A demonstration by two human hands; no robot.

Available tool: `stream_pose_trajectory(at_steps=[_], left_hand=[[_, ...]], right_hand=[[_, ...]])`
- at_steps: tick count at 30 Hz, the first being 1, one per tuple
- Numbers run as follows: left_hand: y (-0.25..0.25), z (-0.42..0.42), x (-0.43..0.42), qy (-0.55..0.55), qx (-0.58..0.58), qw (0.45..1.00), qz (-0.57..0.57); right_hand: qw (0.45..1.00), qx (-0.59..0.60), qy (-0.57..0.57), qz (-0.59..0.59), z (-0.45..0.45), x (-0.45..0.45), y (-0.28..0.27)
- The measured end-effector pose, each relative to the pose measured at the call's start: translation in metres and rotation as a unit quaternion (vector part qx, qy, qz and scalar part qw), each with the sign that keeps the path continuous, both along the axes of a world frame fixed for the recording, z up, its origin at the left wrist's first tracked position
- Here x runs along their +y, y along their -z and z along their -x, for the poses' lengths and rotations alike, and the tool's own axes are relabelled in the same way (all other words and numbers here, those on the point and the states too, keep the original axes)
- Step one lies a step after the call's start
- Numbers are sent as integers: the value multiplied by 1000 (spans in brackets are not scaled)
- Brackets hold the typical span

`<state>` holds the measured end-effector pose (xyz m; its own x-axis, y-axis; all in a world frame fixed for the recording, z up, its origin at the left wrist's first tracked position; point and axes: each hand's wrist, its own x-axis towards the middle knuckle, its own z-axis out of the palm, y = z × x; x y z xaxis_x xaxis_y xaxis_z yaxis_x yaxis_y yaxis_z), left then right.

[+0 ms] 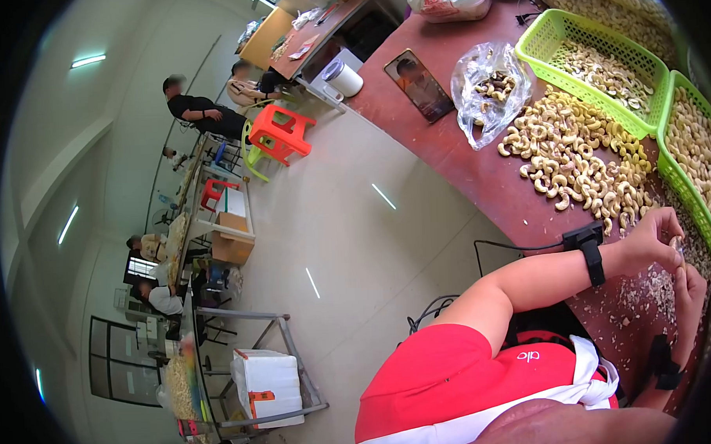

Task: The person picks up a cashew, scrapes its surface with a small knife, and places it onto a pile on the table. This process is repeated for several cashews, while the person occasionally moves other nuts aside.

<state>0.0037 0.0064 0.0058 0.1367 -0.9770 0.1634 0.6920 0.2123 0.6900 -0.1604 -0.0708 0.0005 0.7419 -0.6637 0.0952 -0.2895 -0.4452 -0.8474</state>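
Over the right side of the red-brown table, my left hand (652, 239) is closed in a pinch with a small cashew nut (676, 244) at the fingertips. Close against it, my right hand (689, 287) has its fingers bent and pressed together at the same nut; whether it also holds a small tool is hidden. Black bands circle both wrists. A heap of cashew nuts (580, 155) lies just beyond my left hand. Pale peel crumbs (644, 294) are scattered under and around both hands.
Two green baskets (539, 47) of nuts stand behind the heap. A clear plastic bag (477, 120) with darker nuts, a phone (419, 85) and a white mug (343, 77) are on the table (519, 204). A red stool (282, 134) and other people are farther off.
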Motion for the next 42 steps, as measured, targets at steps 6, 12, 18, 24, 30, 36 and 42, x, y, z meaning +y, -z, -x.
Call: stream_pose_trajectory(at_steps=[6,12,18,24,30,36,42], left_hand=[[-1,1,1,-4,1,1000,0],[2,1,-1,-6,4,1000,1],[3,2,-1,-11,4,1000,6],[1,2,-1,-3,8,1000,9],[-1,-1,0,0,10,1000,4],[0,1,1,-2,19,1000,8],[-3,0,2,-2,12,1000,6]], right_hand=[[1000,9,-12,7,3,-5,2],[1000,13,-12,8,3,-6,2],[1000,18,-7,0,3,-7,2],[1000,13,-2,1,4,-7,2],[1000,5,14,19,-1,-4,0],[999,13,19,31,2,-6,2],[1000,1,17,19,1,-6,3]])
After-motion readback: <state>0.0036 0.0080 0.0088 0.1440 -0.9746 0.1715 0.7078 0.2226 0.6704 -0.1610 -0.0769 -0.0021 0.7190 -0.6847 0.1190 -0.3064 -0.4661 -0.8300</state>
